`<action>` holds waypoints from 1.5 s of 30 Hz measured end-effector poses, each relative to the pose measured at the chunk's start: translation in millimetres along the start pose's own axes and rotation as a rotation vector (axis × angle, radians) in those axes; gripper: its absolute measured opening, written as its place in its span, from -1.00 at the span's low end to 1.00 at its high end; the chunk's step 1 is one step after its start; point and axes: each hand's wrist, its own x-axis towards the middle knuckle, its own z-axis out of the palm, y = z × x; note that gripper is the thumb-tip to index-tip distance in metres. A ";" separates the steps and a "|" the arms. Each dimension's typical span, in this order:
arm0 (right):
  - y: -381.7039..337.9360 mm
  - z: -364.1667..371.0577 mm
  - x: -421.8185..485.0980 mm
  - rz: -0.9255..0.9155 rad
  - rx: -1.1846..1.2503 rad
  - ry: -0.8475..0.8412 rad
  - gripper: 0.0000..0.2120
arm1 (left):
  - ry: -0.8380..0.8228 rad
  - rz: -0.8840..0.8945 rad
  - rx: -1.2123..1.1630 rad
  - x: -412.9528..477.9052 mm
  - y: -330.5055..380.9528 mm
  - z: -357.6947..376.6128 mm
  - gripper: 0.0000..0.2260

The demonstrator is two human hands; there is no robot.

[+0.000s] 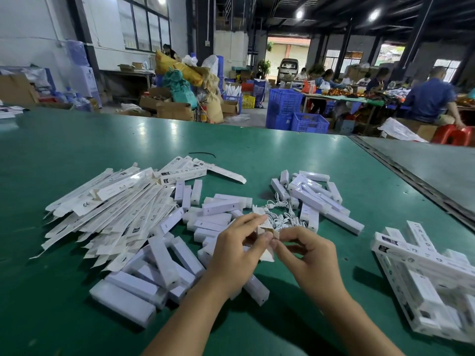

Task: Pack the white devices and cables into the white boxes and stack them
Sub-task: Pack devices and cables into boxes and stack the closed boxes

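Two hands are closed on one white box (266,231) near the middle of the green table (257,145).
Its open flap end is pinched between the curled fingers of the left hand (236,255) and right hand (305,255), just short of the cables (280,214). Flat boxes (110,209) are fanned left, white devices (164,268) are heaped near left, and packed boxes (424,273) are stacked right. Bare green is left towards the far edge.

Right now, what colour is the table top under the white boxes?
The table top is green, slightly glossy; the head view shows it best.
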 end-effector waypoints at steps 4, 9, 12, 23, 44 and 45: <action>-1.0 -1.3 -0.5 0.000 -0.008 0.016 -0.85 | -0.080 -0.032 -0.108 0.4 1.4 -1.3 -0.56; -1.0 -2.4 0.1 0.070 -0.033 0.063 -0.85 | -0.080 -0.030 -0.151 1.3 -3.4 1.5 -0.70; -1.7 1.5 -0.8 0.130 -0.108 0.128 -0.81 | -0.070 -0.013 -0.130 0.6 -6.2 4.3 -0.72; -2.4 -7.4 1.8 -0.207 -0.129 0.023 -0.88 | 0.093 0.049 -0.184 0.8 -7.6 8.6 -0.66; -5.3 -15.4 4.1 -0.328 -0.164 -0.189 -0.55 | 0.034 -0.061 -0.399 2.8 -1.7 -0.9 -0.64; -5.5 -14.5 4.3 -0.339 -0.173 -0.179 -0.56 | 0.040 -0.060 -0.387 2.7 -1.1 -0.2 -0.65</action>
